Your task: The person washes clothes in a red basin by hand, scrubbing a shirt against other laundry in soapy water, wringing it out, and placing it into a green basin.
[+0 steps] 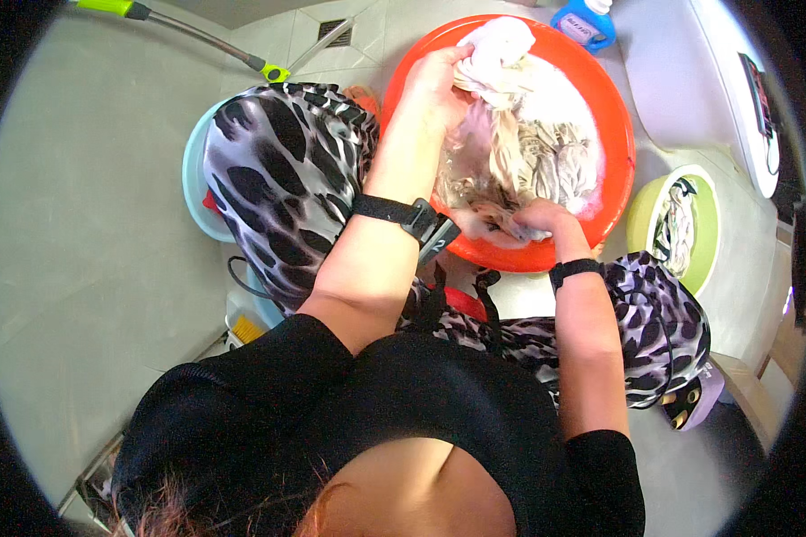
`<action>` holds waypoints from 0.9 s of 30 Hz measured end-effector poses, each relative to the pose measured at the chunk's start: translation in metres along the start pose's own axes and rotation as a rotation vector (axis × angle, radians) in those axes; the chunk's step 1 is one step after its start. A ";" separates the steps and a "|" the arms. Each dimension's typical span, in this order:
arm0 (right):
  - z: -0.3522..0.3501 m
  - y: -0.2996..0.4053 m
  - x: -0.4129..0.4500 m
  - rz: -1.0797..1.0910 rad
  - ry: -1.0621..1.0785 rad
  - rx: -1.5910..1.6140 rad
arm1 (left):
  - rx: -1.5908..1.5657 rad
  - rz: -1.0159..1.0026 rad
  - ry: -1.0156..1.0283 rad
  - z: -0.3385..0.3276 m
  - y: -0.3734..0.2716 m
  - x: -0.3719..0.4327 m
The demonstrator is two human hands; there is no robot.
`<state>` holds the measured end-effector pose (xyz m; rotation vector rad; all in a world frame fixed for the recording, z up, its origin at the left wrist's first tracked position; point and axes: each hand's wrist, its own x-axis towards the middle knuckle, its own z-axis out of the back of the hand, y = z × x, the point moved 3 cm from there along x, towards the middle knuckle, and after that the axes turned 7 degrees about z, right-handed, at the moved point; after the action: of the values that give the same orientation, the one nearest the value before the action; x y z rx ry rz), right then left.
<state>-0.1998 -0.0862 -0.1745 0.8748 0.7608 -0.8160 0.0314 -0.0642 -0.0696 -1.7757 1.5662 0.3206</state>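
Note:
Before me stands a round red plastic basin (618,154) with sudsy water and a wet, twisted pale cloth (507,141) in it. My left hand (443,84) grips the cloth at the basin's far left side, where a foam-covered bunch rises above the water. Lower down, close to the near rim, my right hand (544,218) holds another part of the wet fabric. Between the two hands the cloth runs as a loose, wrinkled strand. White foam (557,94) covers much of the far right side of the basin. Part of the fabric lies under the water and is hidden.
A blue detergent bottle (583,25) stands behind the basin, beside a white toilet (685,74). To the right is a green basin (710,231) holding patterned cloth. A light blue basin (195,178) sits at left, partly behind my leg. A mop handle (201,37) leans near a floor drain (336,33).

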 end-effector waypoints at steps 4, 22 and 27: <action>-0.003 -0.022 0.002 -0.066 -0.012 -0.041 | 0.121 -0.056 0.153 -0.001 0.000 0.011; 0.051 0.027 -0.036 0.399 -0.919 1.672 | -0.002 0.093 0.295 0.025 0.038 0.015; 0.100 -0.039 -0.044 0.678 -1.214 1.887 | 0.404 -0.294 -0.230 0.069 0.020 0.042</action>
<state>-0.2311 -0.1765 -0.1077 1.7126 -1.6536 -1.0652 0.0409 -0.0499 -0.1513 -1.5579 1.0983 0.0555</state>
